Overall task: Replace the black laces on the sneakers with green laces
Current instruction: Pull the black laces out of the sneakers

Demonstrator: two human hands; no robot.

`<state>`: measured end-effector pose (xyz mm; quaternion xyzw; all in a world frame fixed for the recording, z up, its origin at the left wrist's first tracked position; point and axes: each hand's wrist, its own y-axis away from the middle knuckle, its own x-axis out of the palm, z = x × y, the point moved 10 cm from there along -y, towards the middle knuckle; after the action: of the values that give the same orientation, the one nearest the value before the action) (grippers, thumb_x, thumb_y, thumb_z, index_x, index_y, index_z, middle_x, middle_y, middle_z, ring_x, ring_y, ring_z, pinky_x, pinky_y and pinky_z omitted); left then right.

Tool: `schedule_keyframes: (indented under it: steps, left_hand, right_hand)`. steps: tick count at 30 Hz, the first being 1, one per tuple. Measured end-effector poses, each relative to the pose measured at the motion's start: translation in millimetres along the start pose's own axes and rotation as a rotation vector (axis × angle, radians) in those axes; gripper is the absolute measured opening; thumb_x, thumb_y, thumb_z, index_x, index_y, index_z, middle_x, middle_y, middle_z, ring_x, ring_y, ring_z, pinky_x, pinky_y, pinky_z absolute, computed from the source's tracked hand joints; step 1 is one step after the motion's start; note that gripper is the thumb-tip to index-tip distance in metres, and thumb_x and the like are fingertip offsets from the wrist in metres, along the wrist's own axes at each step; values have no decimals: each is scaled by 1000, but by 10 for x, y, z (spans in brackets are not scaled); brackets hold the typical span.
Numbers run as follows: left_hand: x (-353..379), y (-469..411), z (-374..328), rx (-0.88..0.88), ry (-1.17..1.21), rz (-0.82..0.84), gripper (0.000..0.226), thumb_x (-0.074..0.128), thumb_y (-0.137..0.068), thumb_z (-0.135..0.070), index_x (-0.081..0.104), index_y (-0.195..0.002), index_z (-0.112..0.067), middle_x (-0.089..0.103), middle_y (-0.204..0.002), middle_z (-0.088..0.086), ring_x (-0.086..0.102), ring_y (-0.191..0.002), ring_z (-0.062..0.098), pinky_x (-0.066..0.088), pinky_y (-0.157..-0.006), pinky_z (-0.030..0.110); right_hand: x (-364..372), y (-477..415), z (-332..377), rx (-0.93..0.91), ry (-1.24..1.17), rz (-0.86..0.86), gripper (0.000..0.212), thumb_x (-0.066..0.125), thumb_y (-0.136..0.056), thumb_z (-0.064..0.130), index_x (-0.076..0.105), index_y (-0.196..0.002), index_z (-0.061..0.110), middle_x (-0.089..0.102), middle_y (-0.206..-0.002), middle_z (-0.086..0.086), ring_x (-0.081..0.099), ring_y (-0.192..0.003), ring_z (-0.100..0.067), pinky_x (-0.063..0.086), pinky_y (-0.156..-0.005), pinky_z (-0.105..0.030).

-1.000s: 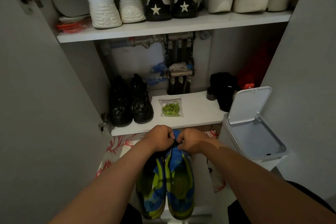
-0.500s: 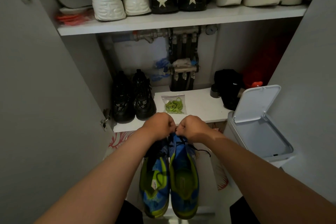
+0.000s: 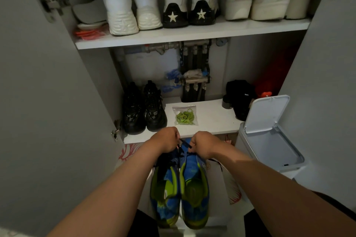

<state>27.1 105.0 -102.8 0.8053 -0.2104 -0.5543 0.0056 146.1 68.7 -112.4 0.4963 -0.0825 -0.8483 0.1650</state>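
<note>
Both fists working up front: left hand (image 3: 165,139) & right hand (image 3: 202,143) each curl tight on the black lace (image 3: 185,143), stretched btwn them over the far end of the blue-green sneakers (image 3: 194,188), which sit side by side, heels toward us. Green laces (image 3: 185,116) sit bagged on the lower shelf (image 3: 213,121), just beyond.

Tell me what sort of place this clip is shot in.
Most likely a household shoe cupboard, perhaps in a hallway: white shelves carry rows of white chunky-soled sneakers and black lace-up shoes, a hinged grey door stands open, and metal plumbing pipes run along the back wall.
</note>
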Motion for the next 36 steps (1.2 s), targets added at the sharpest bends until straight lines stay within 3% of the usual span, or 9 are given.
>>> schedule_keyframes:
  steps: [3,6,9,13,18,25,28,32,36]
  left_hand:
    - [4,45,-36,32,110,32,29,63,-88,-20,57,-116,-29,64,-114,-5,61,-93,13,50,-83,27]
    - [-157,124,-202,141,256,-7,51,59,-83,-8,58,-128,-31,66,-111,-10,59,-81,4,44,-75,19]
    - [-298,132,-218,182,296,-76,44,63,-83,-8,64,-121,-31,68,-103,-8,60,-84,5,44,-81,19]
    - [-292,99,-99,201,222,-66,16,63,-93,-17,73,-103,-21,72,-93,-5,65,-89,9,47,-81,22]
    - [-348,99,6,161,325,-105,19,61,-93,-11,70,-82,-24,71,-84,-4,64,-81,11,48,-78,25]
    - [-468,50,212,16,604,-201,25,50,-98,-5,62,-83,-21,68,-84,-2,56,-70,15,45,-63,24]
    - [-362,17,245,20,386,-119,19,52,-95,-5,60,-103,-21,65,-106,1,61,-99,20,48,-82,28]
    - [-404,73,-34,155,171,-105,65,59,-86,-11,42,-145,-33,44,-140,-1,48,-125,19,39,-102,27]
    - [-358,98,-245,252,279,-41,42,61,-93,-23,59,-132,-35,68,-114,-7,62,-108,10,45,-98,25]
  right_hand:
    - [-170,1,69,-26,-107,-64,27,73,-88,20,59,-66,13,59,-73,-5,58,-75,-19,53,-81,-37]
    - [-339,-2,197,-69,-221,-169,7,74,-87,19,73,-82,14,69,-85,-3,63,-85,-17,51,-84,-33]
    - [-399,-45,258,-73,-259,-255,22,78,-82,22,65,-100,25,71,-102,-4,65,-97,-20,53,-88,-34]
    - [-351,-115,258,-37,-324,-253,46,79,-82,23,40,-106,22,69,-93,-8,65,-89,-22,52,-84,-35]
    - [-174,-108,193,-6,-353,-80,37,78,-82,14,54,-111,19,65,-91,-1,60,-77,-13,46,-66,-23]
    - [93,-88,-99,-8,-127,-1,16,72,-90,19,75,-93,4,74,-95,-9,65,-86,-18,46,-74,-22]
    - [78,-126,-121,-10,-141,-23,20,73,-90,22,73,-76,8,72,-83,-8,62,-73,-12,44,-68,-22]
    - [-90,-151,-6,-53,-256,-111,20,72,-88,16,73,-69,10,72,-76,-7,63,-71,-12,48,-70,-24]
    - [-329,-137,144,-95,-463,-243,3,73,-86,9,75,-87,10,73,-80,-4,61,-63,1,44,-61,-11]
